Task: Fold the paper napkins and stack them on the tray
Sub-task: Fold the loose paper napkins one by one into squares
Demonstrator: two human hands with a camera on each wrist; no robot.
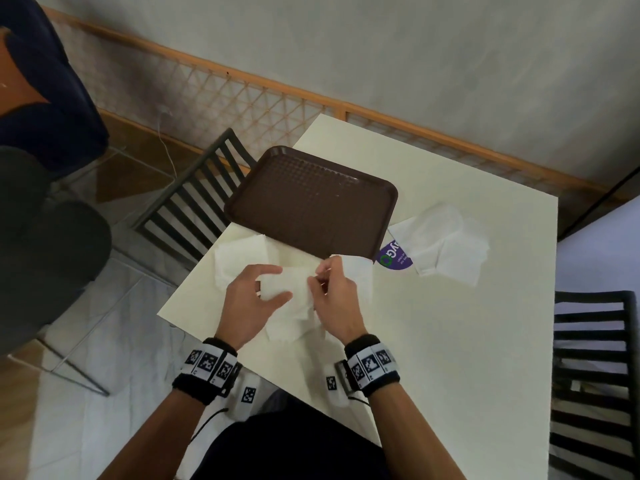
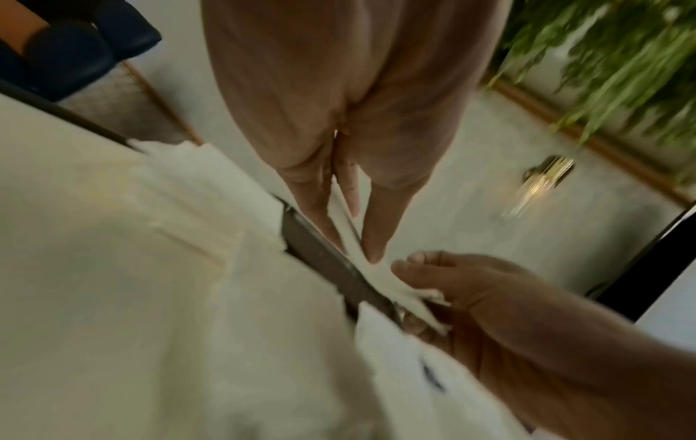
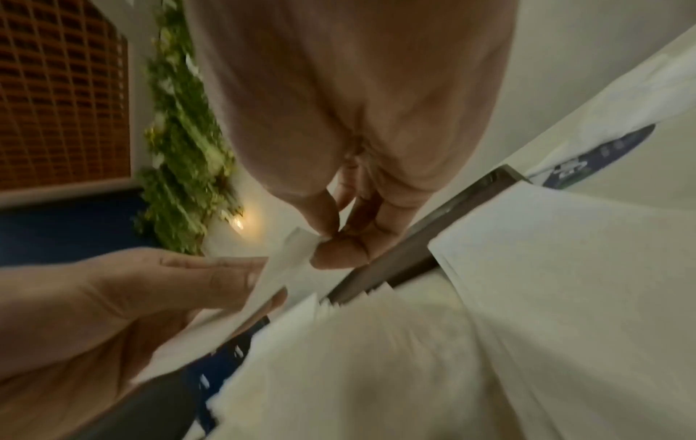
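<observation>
Both hands up off the table (image 1: 450, 341), working one white napkin (image 1: 289, 292) between them, just in front of the brown tray (image 1: 311, 202). Left hand (image 1: 252, 299) grips the sheet's left side, thumb under and fingers over; the left wrist view shows the paper pressed flat between straight fingers and thumb. Right hand (image 1: 334, 299) pinches a corner of the same sheet between thumb tip and fingertips, plain in the right wrist view. Tray holds nothing yet, so no folded napkin has been stacked. More loose napkins lie flat on the table under and around the hands, one to the left (image 1: 239, 261) and one tucked at the tray's near edge (image 1: 360, 271); a further crumpled bunch (image 1: 446, 244) sits right of the tray beside a purple wrapper (image 1: 394, 259). Judgement: step in hand is the fold itself, likely bringing one edge over to meet the other. To do it well, match corner to corner before committing the crease, keep the pinch light since thin tissue tears and stretches, then lay the sheet on the table and run fingers along the fold to set it. Watch that the sheets lying beneath are not dragged along. Exact fold state hard to read; the wrist views are blurred
</observation>
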